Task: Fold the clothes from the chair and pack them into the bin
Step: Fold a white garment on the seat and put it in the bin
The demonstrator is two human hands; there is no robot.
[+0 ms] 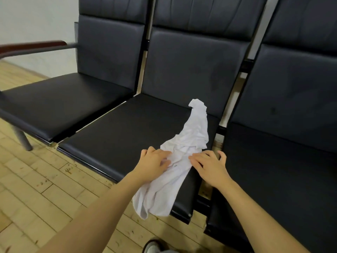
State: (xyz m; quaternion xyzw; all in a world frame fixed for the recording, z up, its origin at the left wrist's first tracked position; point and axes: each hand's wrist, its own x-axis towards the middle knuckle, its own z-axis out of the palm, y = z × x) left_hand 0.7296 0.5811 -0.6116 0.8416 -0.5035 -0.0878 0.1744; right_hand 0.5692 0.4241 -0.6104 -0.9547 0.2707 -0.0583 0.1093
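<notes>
Risk I see: white garment [182,152] overhangs chair [127,125] edge below left hand [155,162] and right hand [209,166], both spread flat on it, so it may slide floorward

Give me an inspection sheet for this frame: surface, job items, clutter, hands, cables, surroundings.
Surface: black middle seat of a three-seat bench.
Job's things: white garment, crumpled, lying along the seat's right side, its lower end hanging over the front edge; no bin in view.
Clutter: nothing seen.
Hands: left hand and right hand both rest on the garment, fingers spread.
Cables: nothing seen.
Surroundings: wooden floor, white wall, red-topped armrest, shoe at the bottom edge.
</notes>
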